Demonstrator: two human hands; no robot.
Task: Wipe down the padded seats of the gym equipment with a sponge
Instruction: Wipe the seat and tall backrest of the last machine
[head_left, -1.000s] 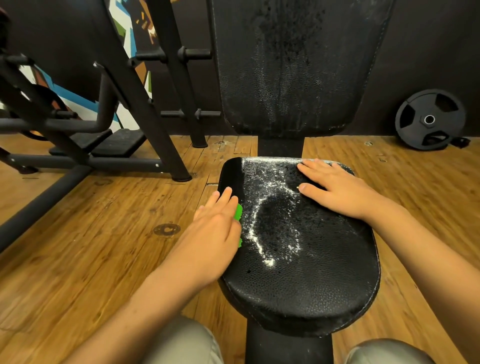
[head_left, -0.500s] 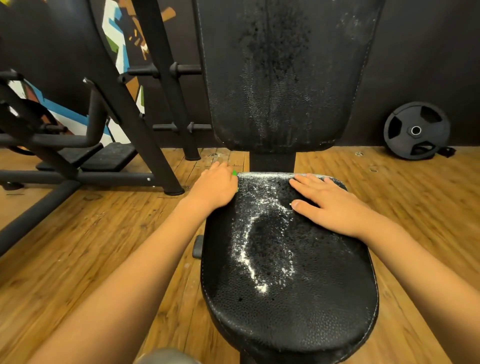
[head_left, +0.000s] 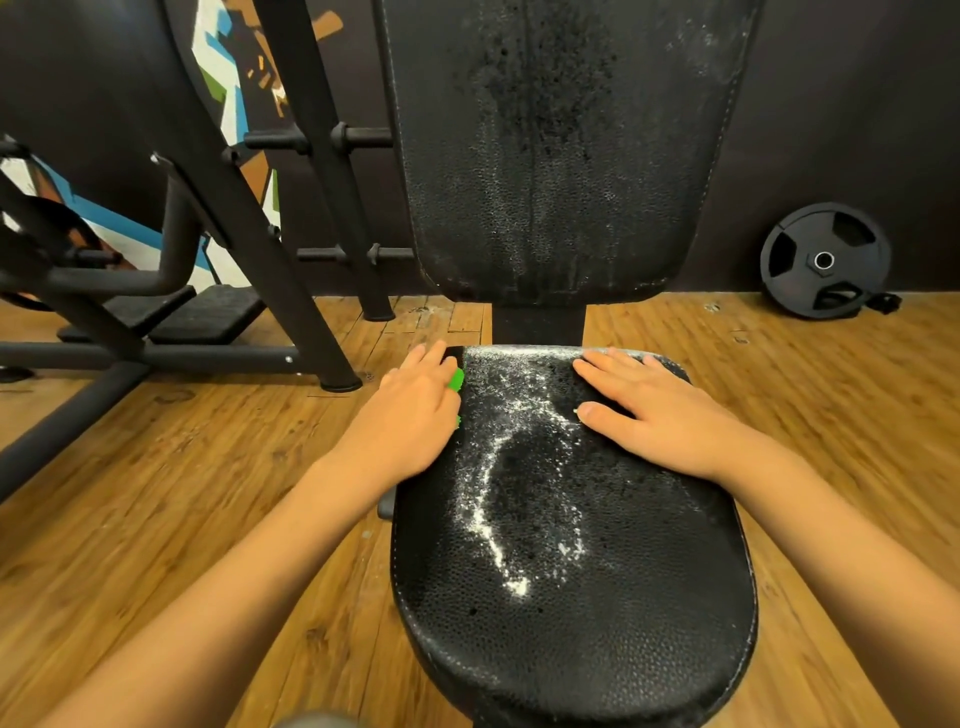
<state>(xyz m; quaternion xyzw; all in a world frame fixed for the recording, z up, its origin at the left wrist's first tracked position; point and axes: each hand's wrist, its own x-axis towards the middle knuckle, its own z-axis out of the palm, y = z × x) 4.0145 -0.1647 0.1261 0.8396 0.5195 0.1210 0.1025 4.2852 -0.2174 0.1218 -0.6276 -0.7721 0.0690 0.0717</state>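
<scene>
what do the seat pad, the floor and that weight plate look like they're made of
Seat pad: likely black vinyl or faux leather; pebbled grain, slight sheen, stitched edge.
Floor: wood planks or wood-look laminate; grain and plank joints, semi-gloss.
Weight plate: matte black, perhaps rubber-coated; shiny hub ring looks metal.

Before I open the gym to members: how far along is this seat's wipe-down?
Done: the seat's left strip looks dark and clean. In hand: the left hand holds the green sponge at its rear left edge; the right hand rests flat. Left: white residue across the middle, and the speckled backrest.
</scene>
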